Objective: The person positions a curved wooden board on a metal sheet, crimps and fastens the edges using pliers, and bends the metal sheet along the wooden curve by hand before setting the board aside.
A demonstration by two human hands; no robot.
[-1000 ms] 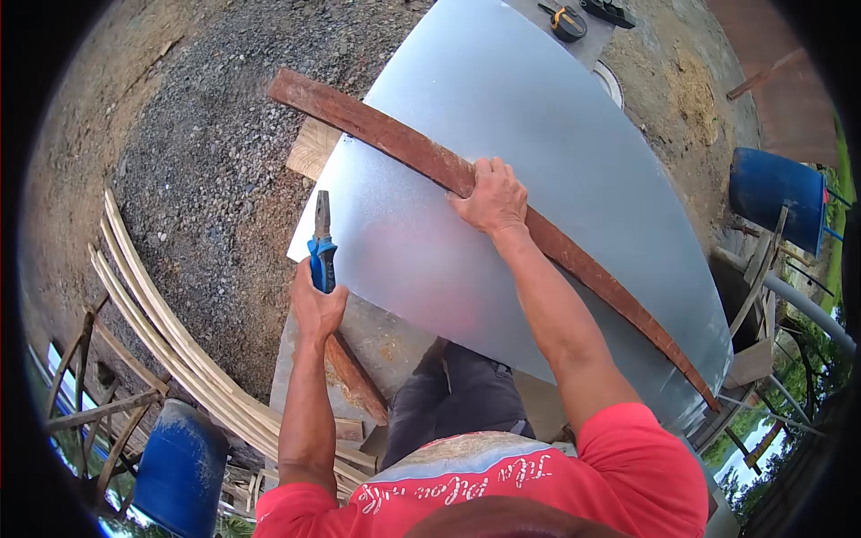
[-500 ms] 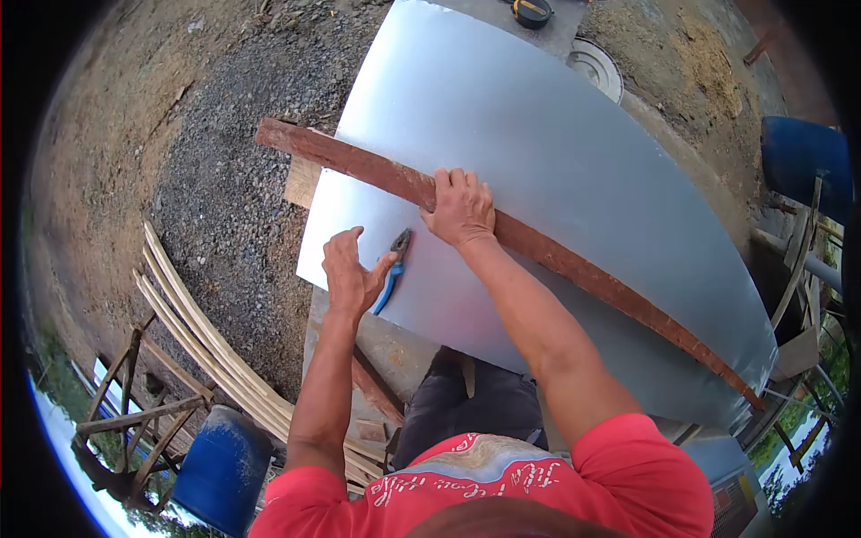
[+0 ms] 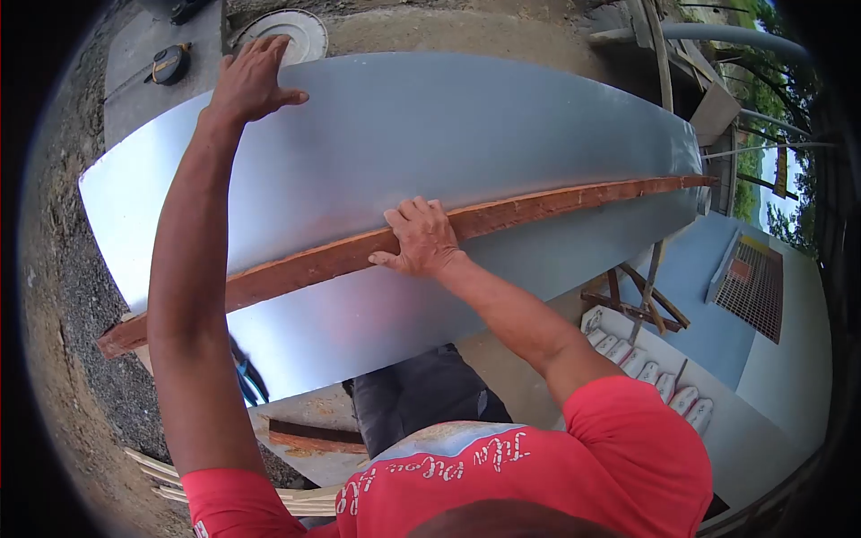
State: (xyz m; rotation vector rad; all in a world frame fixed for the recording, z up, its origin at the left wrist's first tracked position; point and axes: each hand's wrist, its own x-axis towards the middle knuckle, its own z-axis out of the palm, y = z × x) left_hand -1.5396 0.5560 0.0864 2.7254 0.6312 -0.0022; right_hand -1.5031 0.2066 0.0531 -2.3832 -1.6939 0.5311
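Observation:
A shiny sheet of metal (image 3: 538, 117) stretches across the view in front of me. Lengthwise over it lies a long reddish-brown wooden beam (image 3: 314, 266), its left end sticking out past the sheet. My right hand (image 3: 420, 237) grips the beam near its middle, fingers over the far side and thumb on the near side. Stretched out to the far left edge of the sheet, my left hand (image 3: 258, 82) is open with its fingers apart and holds nothing. Blue-handled pliers (image 3: 252, 378) lie on the sheet's near left corner, partly behind my left forearm.
A tape measure (image 3: 169, 65) rests on a grey slab beyond the sheet, beside a round white lid (image 3: 303, 38). Wooden supports (image 3: 659, 300) stand at the right, near a wall with a grille (image 3: 752, 285). Long wooden strips (image 3: 148, 466) lie at lower left.
My view has turned to the right. My left hand has moved from near the pliers to the sheet's far edge. My right hand still holds the beam.

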